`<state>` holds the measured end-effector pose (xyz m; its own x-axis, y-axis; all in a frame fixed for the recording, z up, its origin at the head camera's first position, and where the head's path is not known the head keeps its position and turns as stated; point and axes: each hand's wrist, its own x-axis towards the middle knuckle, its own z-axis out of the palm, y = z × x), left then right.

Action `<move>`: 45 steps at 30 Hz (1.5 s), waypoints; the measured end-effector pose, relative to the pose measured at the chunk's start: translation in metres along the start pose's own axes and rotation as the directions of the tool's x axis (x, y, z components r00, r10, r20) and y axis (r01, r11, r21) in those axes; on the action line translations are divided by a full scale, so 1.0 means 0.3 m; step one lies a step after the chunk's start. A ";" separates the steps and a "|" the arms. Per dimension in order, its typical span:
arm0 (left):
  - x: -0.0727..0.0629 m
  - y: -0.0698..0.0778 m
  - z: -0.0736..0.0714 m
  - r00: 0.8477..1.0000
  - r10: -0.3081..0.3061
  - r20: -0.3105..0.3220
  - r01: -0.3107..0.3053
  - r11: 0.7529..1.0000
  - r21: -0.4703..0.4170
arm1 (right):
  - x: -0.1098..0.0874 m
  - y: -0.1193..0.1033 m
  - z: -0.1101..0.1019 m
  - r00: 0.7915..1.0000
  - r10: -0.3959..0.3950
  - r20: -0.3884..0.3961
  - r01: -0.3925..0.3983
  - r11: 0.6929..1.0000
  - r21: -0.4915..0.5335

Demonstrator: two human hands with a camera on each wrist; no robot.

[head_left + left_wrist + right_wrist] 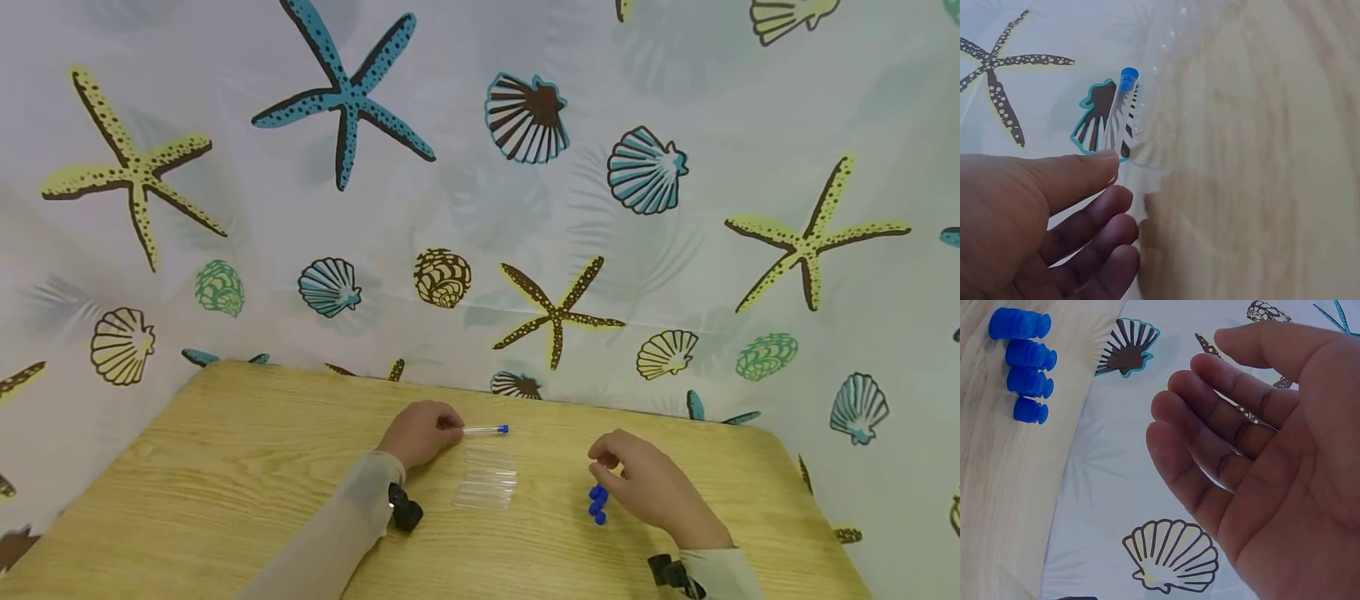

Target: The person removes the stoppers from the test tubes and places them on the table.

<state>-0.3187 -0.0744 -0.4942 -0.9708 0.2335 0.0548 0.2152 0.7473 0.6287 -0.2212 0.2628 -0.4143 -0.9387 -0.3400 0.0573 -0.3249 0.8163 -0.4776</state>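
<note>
My left hand [424, 433] pinches a clear test tube [480, 431] near its lower end, between thumb and forefinger. A blue stopper [1128, 80] caps the tube's far end. Just in front of that hand several clear tubes [489, 479] lie side by side on the wooden table [262, 467]. My right hand [637, 479] hovers near a small group of blue stoppers [597, 504], its fingers loosely bent. Nothing lies between its thumb and fingers in the right wrist view, where the blue stoppers [1025, 369] stand in a row at the upper left.
Behind the table hangs a white curtain [465, 208] printed with starfish and shells, meeting the table's back edge. A black wrist camera [405, 508] is strapped at the left wrist, another [671, 575] at the right.
</note>
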 end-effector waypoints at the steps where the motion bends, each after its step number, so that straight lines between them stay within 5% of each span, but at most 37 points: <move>1: -0.005 0.001 -0.003 1.000 0.003 -0.009 -0.004 1.000 -0.003 | -0.002 -0.004 0.000 1.000 0.002 -0.002 -0.002 1.000 -0.007; 8: -0.058 0.065 -0.053 0.990 0.066 -0.127 -0.066 0.998 0.001 | -0.016 -0.050 -0.010 0.998 -0.046 -0.030 0.043 0.993 -0.111; 14: -0.132 0.196 -0.131 0.958 0.221 -0.184 -0.225 0.974 -0.005 | -0.026 -0.088 -0.021 0.991 -0.075 -0.111 0.058 0.988 -0.145; 18: -0.172 0.275 -0.167 0.912 0.361 -0.195 -0.365 0.931 0.016 | -0.032 -0.106 -0.027 0.977 -0.101 -0.189 0.071 0.984 -0.163; 23: -0.218 0.339 -0.195 0.833 0.505 -0.225 -0.507 0.860 0.051 | -0.045 -0.131 -0.033 0.944 -0.192 -0.267 0.149 0.973 -0.174; 27: -0.243 0.372 -0.201 0.770 0.595 -0.228 -0.597 0.799 0.070 | -0.053 -0.144 -0.039 0.896 -0.295 -0.332 0.246 0.952 -0.182; 30: -0.252 0.387 -0.198 0.741 0.633 -0.223 -0.632 0.770 0.085 | -0.054 -0.144 -0.041 0.854 -0.362 -0.374 0.317 0.932 -0.178; 36: -0.256 0.391 -0.186 0.734 0.644 -0.214 -0.643 0.761 0.084 | -0.052 -0.140 -0.042 0.789 -0.442 -0.427 0.409 0.896 -0.171; 45: -0.258 0.393 -0.176 0.727 0.652 -0.214 -0.652 0.754 0.081 | -0.052 -0.144 -0.038 0.753 -0.489 -0.440 0.451 0.871 -0.195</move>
<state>-0.2238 -0.0371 -0.3835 -0.5884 0.5242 0.6157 0.8038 0.4616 0.3752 -0.1940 0.2382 -0.3845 -0.5987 -0.4496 0.6628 -0.7292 0.6484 -0.2188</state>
